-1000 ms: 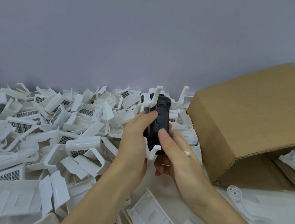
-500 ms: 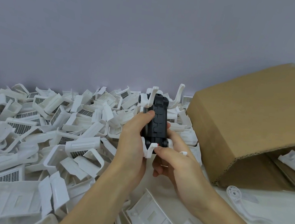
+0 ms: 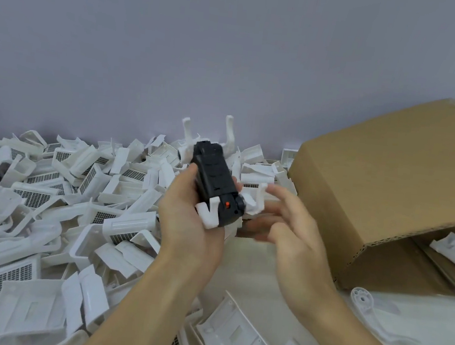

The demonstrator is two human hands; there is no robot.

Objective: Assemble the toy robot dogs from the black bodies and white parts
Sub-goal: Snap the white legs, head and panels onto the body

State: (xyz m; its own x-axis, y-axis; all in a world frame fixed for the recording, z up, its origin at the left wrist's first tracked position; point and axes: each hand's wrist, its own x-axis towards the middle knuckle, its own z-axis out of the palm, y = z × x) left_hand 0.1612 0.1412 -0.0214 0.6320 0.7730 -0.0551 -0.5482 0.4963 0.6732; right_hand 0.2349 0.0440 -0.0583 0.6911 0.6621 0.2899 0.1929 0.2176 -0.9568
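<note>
Black body [image 3: 215,183] now tilted in left hand [image 3: 187,218]; right hand [image 3: 285,224] seemingly released.

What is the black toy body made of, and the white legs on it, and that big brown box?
The black body looks like hard molded plastic with a matte finish: crisp ridges and a dull sheen. The white legs seem the same sort of plastic, smooth and slightly glossy, with thin curved shapes. The brown box is almost surely corrugated cardboard: its cut edge shows a row of tiny flutes.

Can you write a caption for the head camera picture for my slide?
Left hand holds a black toy dog body with white legs over a heap of white parts.
</note>
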